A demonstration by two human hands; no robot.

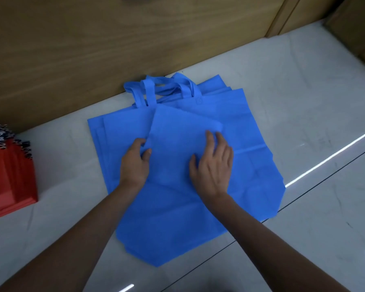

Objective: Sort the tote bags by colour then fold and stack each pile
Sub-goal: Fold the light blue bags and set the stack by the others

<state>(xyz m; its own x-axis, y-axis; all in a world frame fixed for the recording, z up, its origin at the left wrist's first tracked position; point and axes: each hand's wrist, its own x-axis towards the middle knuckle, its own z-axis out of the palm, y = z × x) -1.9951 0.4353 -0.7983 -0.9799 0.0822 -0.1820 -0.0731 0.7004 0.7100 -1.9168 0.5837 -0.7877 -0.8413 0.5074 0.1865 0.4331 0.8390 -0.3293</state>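
Under both grips lies a folded bag (177, 131), blue, sitting on top of a pile of flat blue bags (167, 228) spread on white tiles (303, 102). The left grip (135, 163) is at the folded bag's left edge, with its fingers curled at that edge and the thumb on top, so it pinches the cloth there. The right grip (212, 165) lies flat on the folded bag's right half, fingers straight and slightly spread, pressing it down. The two grips are near each other, with a strip of the folded bag showing between them. Beyond the fingertips, the pile's handles (150, 91) bunch together against a wooden panel (93, 49) that stands along the far edge of the tiles. To the right of the right grip, a crease runs across the pile's top bag. The layers are not squared up: edges of lower bags show to the left of the left grip and up by the handles. Well to the left of the left grip, apart from the blue pile, sits a red stack (11, 180) with a dark patterned cloth (0, 133) at its far end; I cannot tell what that cloth is.
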